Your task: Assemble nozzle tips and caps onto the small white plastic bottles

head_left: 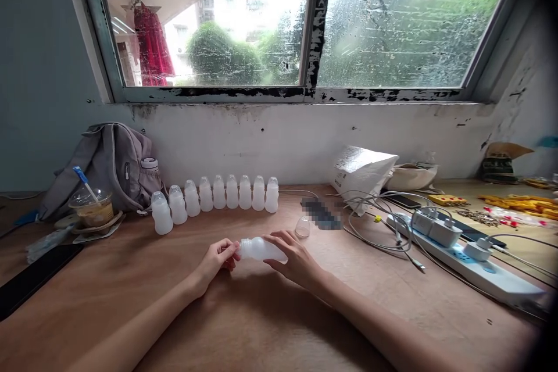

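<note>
View, head: we centre the clock on the held feeding bottle [258, 248], twelve towards the window [244, 52].
Held bottle: frosted, waisted, lying on its side between our hands above the wooden table [244, 325]; the threaded neck points to nine o'clock.
Right hand [299, 256]: wrapped over the bottle's body from three o'clock, fingers across the top, thumb on the near side; we hold the body with it.
Left hand [213, 265]: thumb and fingertips drawn narrow at the end of the neck; we cannot tell whether they grip the rim or a small part hidden there.
Clear dome cap [303, 227]: off the bottle, on the table at two o'clock, just beyond our right hand.
Bottle row [232, 193]: nine capped bottles, standing upright from ten o'clock round to twelve.
Power strip [468, 270]: three o'clock, well apart from our hands.
Step in hand: we judge it to be work at the bottle's mouth; fitting or loosening is not discernible.
Next move: in our judgement, it calls for a steady right-hand hold and left fingers square to the neck.
</note>
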Tool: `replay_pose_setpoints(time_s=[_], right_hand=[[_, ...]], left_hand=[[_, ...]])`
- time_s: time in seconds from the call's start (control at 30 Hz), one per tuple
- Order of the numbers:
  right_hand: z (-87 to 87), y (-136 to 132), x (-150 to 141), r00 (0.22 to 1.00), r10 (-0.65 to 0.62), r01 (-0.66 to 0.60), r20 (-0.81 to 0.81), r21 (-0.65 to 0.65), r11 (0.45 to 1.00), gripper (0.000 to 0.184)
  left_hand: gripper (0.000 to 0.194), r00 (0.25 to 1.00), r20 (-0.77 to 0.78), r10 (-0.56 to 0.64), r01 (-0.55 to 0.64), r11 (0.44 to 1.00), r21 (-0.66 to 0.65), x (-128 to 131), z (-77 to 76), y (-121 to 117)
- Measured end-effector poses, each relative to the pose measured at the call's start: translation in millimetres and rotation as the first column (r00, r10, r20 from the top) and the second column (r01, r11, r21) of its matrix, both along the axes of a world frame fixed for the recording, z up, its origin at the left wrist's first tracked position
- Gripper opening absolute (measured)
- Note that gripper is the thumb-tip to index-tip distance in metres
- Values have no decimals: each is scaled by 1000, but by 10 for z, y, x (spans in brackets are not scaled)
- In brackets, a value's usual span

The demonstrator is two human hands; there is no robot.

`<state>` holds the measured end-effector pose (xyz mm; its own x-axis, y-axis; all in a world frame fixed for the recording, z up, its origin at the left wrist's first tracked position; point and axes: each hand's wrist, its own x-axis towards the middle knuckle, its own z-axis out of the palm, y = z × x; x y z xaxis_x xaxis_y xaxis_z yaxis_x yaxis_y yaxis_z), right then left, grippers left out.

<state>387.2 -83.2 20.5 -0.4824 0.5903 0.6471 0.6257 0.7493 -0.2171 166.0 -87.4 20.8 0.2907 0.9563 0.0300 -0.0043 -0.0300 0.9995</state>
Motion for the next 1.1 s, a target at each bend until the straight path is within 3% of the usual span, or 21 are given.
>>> replay_pose_setpoints(time_s=[0.17,0.33,0.63,0.77,0.97,1.1], right_hand=[[-14,-12,-16,1000,0,-2,25,80,997,45],[-5,-38,-27,998,16,-21,55,81,996,44],[-7,-3,-5,1000,-19,18,15,58,998,45],[-11,5,-1,1000,-25,24,16,59,998,45],[-19,-8,-24,999,-44,44,-6,43,998,45],[-17,-42,-57,996,-42,40,-73,-19,999,45]], left_hand=[[42,998,-58,34,-35,999,-18,-1,-22,5],[50,984,-164,65,-60,998,37,-18,-72,23],[28,990,-133,56,-29,980,196,-22,-26,15],[26,990,-129,56,-23,970,240,-25,14,-11],[31,990,-95,100,-80,978,194,-29,30,3],[40,979,-178,100,-82,991,106,-45,-2,41]])
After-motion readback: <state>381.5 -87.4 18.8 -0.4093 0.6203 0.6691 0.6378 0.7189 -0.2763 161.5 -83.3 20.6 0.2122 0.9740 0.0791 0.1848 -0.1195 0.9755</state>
